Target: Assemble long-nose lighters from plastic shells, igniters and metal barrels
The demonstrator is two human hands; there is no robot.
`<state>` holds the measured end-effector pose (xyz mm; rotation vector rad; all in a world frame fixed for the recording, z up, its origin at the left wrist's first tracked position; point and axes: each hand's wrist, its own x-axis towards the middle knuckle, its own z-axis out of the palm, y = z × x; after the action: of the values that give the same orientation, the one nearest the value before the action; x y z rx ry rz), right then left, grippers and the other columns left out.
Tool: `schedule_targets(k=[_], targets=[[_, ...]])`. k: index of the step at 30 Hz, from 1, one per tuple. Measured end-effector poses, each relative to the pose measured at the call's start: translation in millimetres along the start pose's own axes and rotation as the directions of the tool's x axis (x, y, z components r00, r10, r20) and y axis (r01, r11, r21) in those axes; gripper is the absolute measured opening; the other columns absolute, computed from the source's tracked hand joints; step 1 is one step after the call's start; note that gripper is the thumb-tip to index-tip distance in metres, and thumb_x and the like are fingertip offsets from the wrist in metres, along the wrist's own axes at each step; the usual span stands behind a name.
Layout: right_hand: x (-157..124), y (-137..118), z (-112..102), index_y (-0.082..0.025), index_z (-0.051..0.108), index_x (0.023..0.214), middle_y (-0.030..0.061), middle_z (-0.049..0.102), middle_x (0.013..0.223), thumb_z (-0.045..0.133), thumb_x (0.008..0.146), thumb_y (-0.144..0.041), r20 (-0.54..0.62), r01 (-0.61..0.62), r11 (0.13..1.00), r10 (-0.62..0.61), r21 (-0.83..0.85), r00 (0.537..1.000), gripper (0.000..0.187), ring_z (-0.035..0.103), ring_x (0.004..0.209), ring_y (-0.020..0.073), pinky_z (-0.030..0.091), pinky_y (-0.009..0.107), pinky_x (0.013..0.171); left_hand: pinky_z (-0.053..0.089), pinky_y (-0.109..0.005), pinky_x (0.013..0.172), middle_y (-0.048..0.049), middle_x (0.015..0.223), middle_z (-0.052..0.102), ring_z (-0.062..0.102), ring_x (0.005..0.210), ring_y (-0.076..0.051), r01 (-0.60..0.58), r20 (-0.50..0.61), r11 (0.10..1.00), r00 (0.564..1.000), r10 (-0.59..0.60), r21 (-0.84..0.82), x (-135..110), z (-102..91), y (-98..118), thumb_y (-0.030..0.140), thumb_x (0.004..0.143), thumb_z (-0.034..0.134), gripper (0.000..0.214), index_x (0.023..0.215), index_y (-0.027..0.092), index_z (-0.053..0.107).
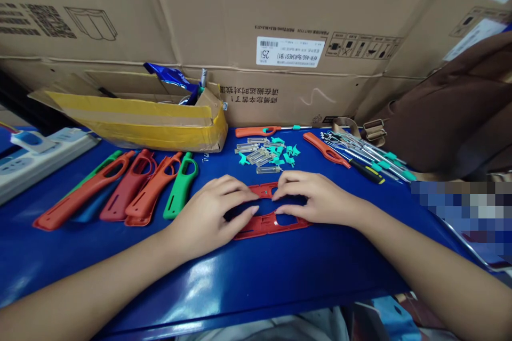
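Two red halves of a lighter casing lie one behind the other on the blue table: a far half [262, 191] and a near half [264, 226]. Both have their hollow side up. My left hand [222, 210] rests over their left ends, with thumb and fingers apart. Over the right part is my right hand [314, 197], its thumb at the near half and its fingertips at the far half, with a gap between. Parts of both halves are hidden under the hands. Beyond my fingers lie clear fuel tanks [260, 155] and teal plastic pieces [291, 154].
Several coloured lighter casings [140, 186] lie left, before a yellow-taped cardboard box [152, 122]. At the right are metal lighter tubes [372, 154], an orange casing [326, 149] and a black-yellow screwdriver [366, 170]. An orange lighter [258, 131] lies behind. A power strip [44, 157] is far left.
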<state>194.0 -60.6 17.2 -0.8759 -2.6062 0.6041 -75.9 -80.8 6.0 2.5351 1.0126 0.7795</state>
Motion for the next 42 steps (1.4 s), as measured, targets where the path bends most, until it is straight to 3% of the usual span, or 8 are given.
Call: schedule_targets(k=[4, 8, 11, 16, 25, 34, 42], targets=[[-0.8, 0.2, -6.6, -0.024, 0.070, 0.111, 0.0049, 0.068, 0.112, 0.072, 0.092, -0.036, -0.034, -0.090, 0.995, 0.089, -0.050, 0.995, 0.023, 0.066, 0.099, 0.0200, 0.051, 0.032, 0.084, 0.051, -0.041, 0.091, -0.0051, 0.112, 0.074, 0.065, 0.104, -0.022, -0.073, 0.116, 0.995, 0.991, 0.065, 0.065, -3.1, -1.2, 5.6, 0.027, 0.099, 0.060, 0.022, 0.117, 0.023, 0.072], [-0.2, 1.4, -10.6, -0.023, 0.068, 0.110, 0.0041, 0.067, 0.112, 0.071, 0.091, -0.031, 0.027, -0.133, 0.984, 0.137, -0.116, 0.990, 0.021, 0.065, 0.088, 0.0177, 0.048, 0.029, 0.071, 0.052, -0.040, 0.088, -0.0061, 0.114, 0.074, 0.067, 0.103, -0.023, -0.121, 0.161, 0.985, 0.982, 0.100, 0.126, -6.0, 0.5, 6.0, 0.021, 0.101, 0.054, 0.024, 0.118, 0.020, 0.072], [-0.3, 3.0, -9.4, -0.021, 0.069, 0.100, 0.0028, 0.067, 0.103, 0.065, 0.095, -0.027, 0.058, -0.099, 0.990, 0.105, -0.099, 0.993, 0.009, 0.062, 0.079, 0.0145, 0.045, 0.028, 0.068, 0.053, -0.039, 0.087, -0.0060, 0.112, 0.075, 0.068, 0.101, -0.023, -0.119, 0.154, 0.984, 0.983, 0.098, 0.133, -7.5, 1.9, 3.9, 0.021, 0.102, 0.054, 0.023, 0.114, 0.019, 0.073], [-0.5, 2.2, -6.9, -0.019, 0.069, 0.100, 0.0020, 0.067, 0.100, 0.064, 0.098, -0.029, 0.063, -0.056, 0.998, 0.057, -0.027, 0.996, 0.011, 0.059, 0.076, 0.0122, 0.044, 0.026, 0.070, 0.052, -0.039, 0.084, -0.0053, 0.108, 0.076, 0.068, 0.097, -0.022, -0.113, 0.090, 0.986, 0.991, 0.102, 0.124, -7.5, 4.7, -1.5, 0.021, 0.100, 0.058, 0.019, 0.107, 0.020, 0.076], [-2.0, 0.6, -5.1, -0.021, 0.067, 0.105, 0.0019, 0.068, 0.105, 0.064, 0.096, -0.025, 0.065, -0.023, 0.989, 0.033, -0.147, 0.997, 0.010, 0.063, 0.080, 0.0140, 0.041, 0.027, 0.069, 0.052, -0.040, 0.084, -0.0054, 0.107, 0.077, 0.069, 0.098, -0.023, -0.163, 0.029, 0.976, 0.987, 0.161, 0.142, -9.1, 4.1, 2.1, 0.024, 0.100, 0.061, 0.018, 0.105, 0.019, 0.078], [-1.7, -1.4, -5.9, -0.020, 0.067, 0.107, 0.0027, 0.068, 0.107, 0.061, 0.097, -0.024, 0.082, -0.014, 0.985, 0.028, -0.173, 0.996, 0.012, 0.065, 0.085, 0.0156, 0.044, 0.028, 0.072, 0.055, -0.046, 0.097, -0.0079, 0.124, 0.075, 0.068, 0.115, -0.029, -0.199, 0.110, 0.967, 0.977, 0.183, 0.161, -7.1, 2.1, 6.9, 0.039, 0.094, 0.070, 0.032, 0.118, 0.018, 0.074], [-3.9, -0.2, -7.0, -0.021, 0.067, 0.110, 0.0046, 0.069, 0.110, 0.060, 0.098, -0.023, 0.100, 0.003, 0.987, 0.013, -0.160, 0.995, 0.014, 0.066, 0.087, 0.0170, 0.046, 0.029, 0.073, 0.058, -0.045, 0.096, -0.0085, 0.123, 0.075, 0.071, 0.110, -0.027, -0.198, 0.126, 0.964, 0.976, 0.177, 0.177, -7.6, 4.7, 2.8, 0.036, 0.099, 0.062, 0.032, 0.122, 0.015, 0.071]])
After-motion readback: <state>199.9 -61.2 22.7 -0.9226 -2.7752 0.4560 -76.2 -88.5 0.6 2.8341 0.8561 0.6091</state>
